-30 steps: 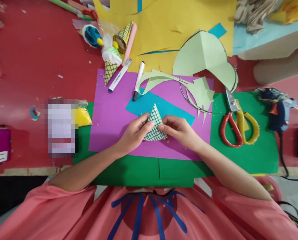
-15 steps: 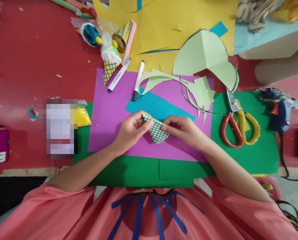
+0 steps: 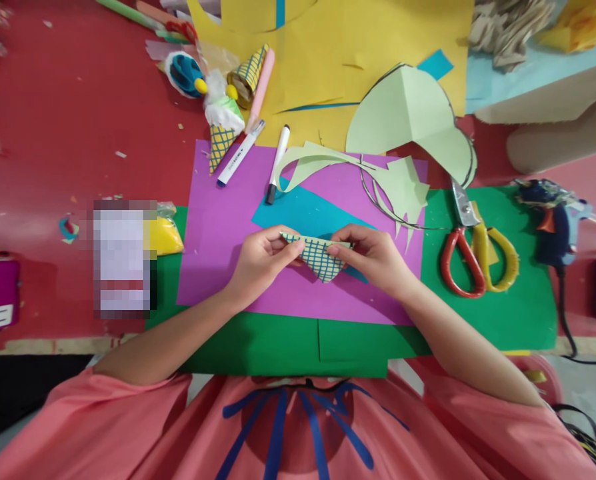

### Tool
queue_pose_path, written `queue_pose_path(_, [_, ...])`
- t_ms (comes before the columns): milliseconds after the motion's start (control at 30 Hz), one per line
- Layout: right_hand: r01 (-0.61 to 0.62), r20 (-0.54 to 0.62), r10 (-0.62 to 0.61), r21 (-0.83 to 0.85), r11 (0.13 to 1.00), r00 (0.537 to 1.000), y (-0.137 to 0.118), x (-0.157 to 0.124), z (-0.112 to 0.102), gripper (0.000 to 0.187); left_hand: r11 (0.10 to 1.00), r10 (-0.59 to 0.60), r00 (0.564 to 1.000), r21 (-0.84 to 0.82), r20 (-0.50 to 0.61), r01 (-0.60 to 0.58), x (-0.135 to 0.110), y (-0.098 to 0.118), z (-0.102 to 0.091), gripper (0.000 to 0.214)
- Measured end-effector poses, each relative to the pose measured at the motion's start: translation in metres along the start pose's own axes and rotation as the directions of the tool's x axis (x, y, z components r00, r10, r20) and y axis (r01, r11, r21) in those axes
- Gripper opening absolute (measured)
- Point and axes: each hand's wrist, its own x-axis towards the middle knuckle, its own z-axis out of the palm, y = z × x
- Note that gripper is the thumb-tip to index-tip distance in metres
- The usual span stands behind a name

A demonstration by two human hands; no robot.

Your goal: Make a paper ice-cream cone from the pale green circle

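Between my two hands is a pale green paper piece (image 3: 322,260) with a blue crosshatch grid, its lower end coming to a point. My left hand (image 3: 264,261) pinches its left corner between thumb and fingers. At the upper right edge my right hand (image 3: 371,257) grips it the same way; some fingertips are hidden behind the paper. Below the hands lie a blue paper sheet (image 3: 318,208) and a purple sheet (image 3: 218,233). Curled pale green paper scraps (image 3: 403,190) rest just beyond them.
Scissors (image 3: 463,260) with red and yellow handles lie right, near a glue gun (image 3: 558,227). Two markers (image 3: 241,153) and a small paper ice-cream cone (image 3: 222,143) are at upper left. A folded pale green cutout (image 3: 408,113) sits on yellow paper (image 3: 328,60).
The gridded paper has turned slightly, its point shifting right and its top edge lying more level. My right hand has moved a little along the edge, and both hands keep their hold.
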Motion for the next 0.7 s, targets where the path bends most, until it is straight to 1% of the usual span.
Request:
queue_pose_path(233, [-0.008, -0.001, 0.008, 0.021, 1.0, 1.0, 0.0015, -0.0004, -0.0001, 0.023, 1.0, 0.019, 0.999, 0.016, -0.042, -0.018, -0.001, -0.0015, 0.0003, 0.02])
queue_pose_path(533, [0.0, -0.043, 0.003, 0.05, 0.999, 0.999, 0.0002, 0.0002, 0.0008, 0.022, 0.999, -0.002, 0.995, -0.049, -0.096, -0.003, 0.0013, -0.0023, -0.0006, 0.021])
queue_pose_path(700, [0.019, -0.051, -0.016, 0.052, 0.998, 0.999, 0.0031, 0.0009, 0.0027, 0.021, 0.999, 0.014, 0.993, -0.039, -0.119, -0.019, 0.0011, -0.0009, 0.001, 0.02])
